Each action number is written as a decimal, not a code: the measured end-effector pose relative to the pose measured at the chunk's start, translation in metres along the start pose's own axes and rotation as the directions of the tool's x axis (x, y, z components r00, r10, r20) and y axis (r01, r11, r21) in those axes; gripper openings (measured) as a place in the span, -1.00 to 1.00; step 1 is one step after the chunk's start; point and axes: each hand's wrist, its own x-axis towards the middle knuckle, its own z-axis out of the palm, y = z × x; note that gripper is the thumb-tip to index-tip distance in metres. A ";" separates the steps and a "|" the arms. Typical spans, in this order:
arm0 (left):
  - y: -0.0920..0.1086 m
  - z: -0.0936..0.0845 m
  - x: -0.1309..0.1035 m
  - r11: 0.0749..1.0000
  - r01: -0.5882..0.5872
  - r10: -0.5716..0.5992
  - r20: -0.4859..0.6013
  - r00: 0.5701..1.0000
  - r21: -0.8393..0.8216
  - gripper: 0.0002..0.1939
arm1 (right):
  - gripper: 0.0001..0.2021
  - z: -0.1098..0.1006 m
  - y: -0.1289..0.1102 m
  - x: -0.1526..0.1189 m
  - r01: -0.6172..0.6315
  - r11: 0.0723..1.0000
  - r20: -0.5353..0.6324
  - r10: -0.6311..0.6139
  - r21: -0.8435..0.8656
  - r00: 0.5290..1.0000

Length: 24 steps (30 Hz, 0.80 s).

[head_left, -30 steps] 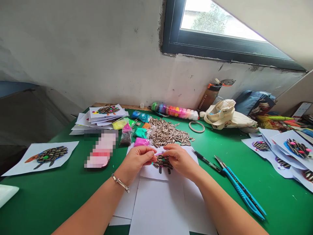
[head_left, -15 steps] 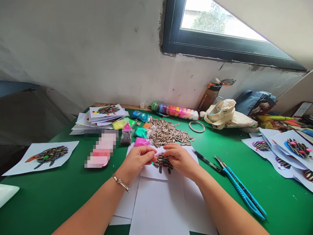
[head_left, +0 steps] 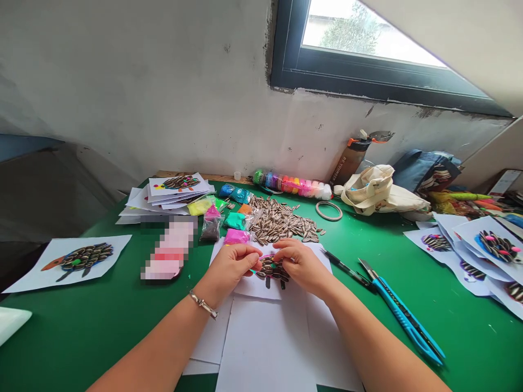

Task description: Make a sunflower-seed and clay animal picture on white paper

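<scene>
My left hand (head_left: 235, 267) is pinched at the left side of a seed picture (head_left: 274, 269), with a bit of green clay between thumb and forefinger. My right hand (head_left: 302, 267) hangs over the picture's right side, its fingers curled; whatever its fingertips hold is too small to make out. The picture shows striped sunflower seeds on white paper, with dark legs below and a green dot among the seeds. Part of it is hidden by my hands. Under it lie blank white sheets (head_left: 265, 343).
Behind my hands are a seed pile (head_left: 281, 220) and clay packets (head_left: 236, 220). A pen (head_left: 347, 269) and a blue cutter (head_left: 404, 316) lie to the right. Finished pictures sit left (head_left: 87, 261) and right (head_left: 496, 245). A bottle (head_left: 347, 163) stands by the wall.
</scene>
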 end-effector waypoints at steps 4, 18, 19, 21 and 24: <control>0.000 0.002 0.000 1.000 -0.006 0.005 0.005 1.000 0.024 -0.70 | -0.61 -0.002 -0.002 0.001 0.013 1.000 -0.008 -0.013 -0.026 1.000; 0.000 0.005 -0.001 0.997 0.020 -0.019 -0.007 1.000 0.081 -0.76 | -0.68 -0.004 0.005 0.003 0.184 0.932 -0.042 -0.207 -0.313 0.978; 0.000 0.005 -0.001 0.996 0.019 -0.018 -0.006 1.000 0.083 -0.76 | -0.68 -0.005 0.006 0.003 0.180 0.930 -0.048 -0.205 -0.320 0.978; 0.000 0.005 -0.001 0.996 0.016 -0.016 -0.002 1.000 0.091 -0.76 | -0.67 -0.006 0.006 0.003 0.173 0.930 -0.058 -0.202 -0.325 0.978; -0.001 0.004 0.000 0.994 0.010 -0.010 0.004 1.000 0.110 -0.75 | -0.67 -0.005 0.008 0.002 0.181 0.931 -0.040 -0.204 -0.317 0.978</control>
